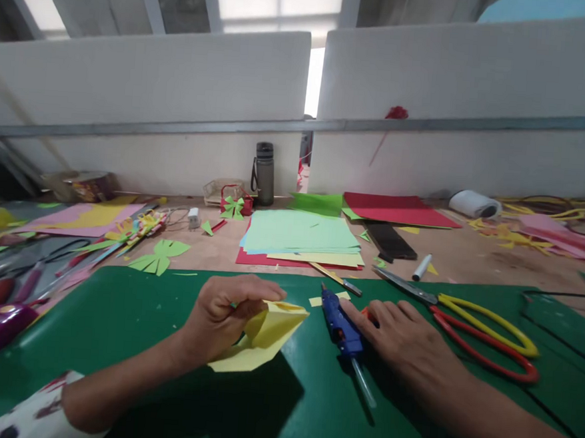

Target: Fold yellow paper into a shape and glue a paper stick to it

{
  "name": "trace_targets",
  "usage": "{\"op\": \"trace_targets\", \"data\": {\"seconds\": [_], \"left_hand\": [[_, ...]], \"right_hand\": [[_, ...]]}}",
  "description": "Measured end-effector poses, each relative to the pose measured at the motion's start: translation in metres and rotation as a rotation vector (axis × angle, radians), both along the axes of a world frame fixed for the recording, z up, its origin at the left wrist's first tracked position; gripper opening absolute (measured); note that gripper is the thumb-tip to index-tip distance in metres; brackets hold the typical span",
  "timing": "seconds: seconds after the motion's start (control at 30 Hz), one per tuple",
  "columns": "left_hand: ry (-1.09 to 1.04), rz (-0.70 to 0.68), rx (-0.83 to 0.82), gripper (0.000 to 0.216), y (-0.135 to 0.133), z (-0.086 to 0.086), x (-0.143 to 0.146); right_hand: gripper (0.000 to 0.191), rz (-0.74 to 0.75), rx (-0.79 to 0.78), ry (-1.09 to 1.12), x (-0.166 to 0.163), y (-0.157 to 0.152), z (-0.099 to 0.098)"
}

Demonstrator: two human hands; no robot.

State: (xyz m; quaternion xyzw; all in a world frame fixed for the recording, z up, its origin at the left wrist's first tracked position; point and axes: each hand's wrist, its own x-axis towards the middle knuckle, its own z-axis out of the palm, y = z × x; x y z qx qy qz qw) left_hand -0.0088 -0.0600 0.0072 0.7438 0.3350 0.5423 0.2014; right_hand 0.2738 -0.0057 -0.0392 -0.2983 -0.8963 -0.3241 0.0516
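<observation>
My left hand (230, 315) is closed on a folded piece of pale yellow paper (269, 337), raised a little above the green mat and casting a shadow there. The paper forms an open pocket shape, its upper edge under my fingers. To the right, my right hand (399, 330) is wrapped around the handle of a blue hot glue gun (340, 326). An orange trigger shows by the fingers, and a clear glue stick (364, 384) sticks out of the rear. The nozzle points away from me, beside a small yellow paper strip (329, 299).
Big scissors (470, 318) with yellow and red handles lie right of my right hand. Behind the green mat (161, 303) are stacked coloured sheets (301, 233), a utility knife (336, 279), a marker (422, 267), a phone (388, 240) and a bottle (264, 174). Tools and paper scraps crowd the left.
</observation>
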Motion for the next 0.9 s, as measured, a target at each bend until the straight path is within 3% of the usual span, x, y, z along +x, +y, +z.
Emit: {"op": "trace_targets", "data": {"seconds": [0.13,0.3,0.43,0.63,0.9], "left_hand": [[0.01,-0.027,0.094,0.017,0.001,0.003,-0.001],[0.119,0.034,0.24,0.016,0.003,0.003,-0.003],[0.121,0.029,0.206,0.018,-0.001,-0.002,0.0],[0.07,-0.003,0.028,0.018,-0.008,-0.008,0.005],[0.036,-0.075,0.026,0.017,-0.004,-0.012,0.007]], "right_hand": [[0.064,0.032,-0.088,0.06,0.006,0.002,0.007],[0.022,0.182,-0.219,0.416,-0.014,-0.019,0.043],[0.017,0.373,-0.309,0.66,-0.048,-0.035,0.071],[0.021,0.438,-0.3,0.596,-0.073,-0.035,0.074],[0.025,0.343,-0.329,0.449,-0.068,-0.03,0.068]]}}
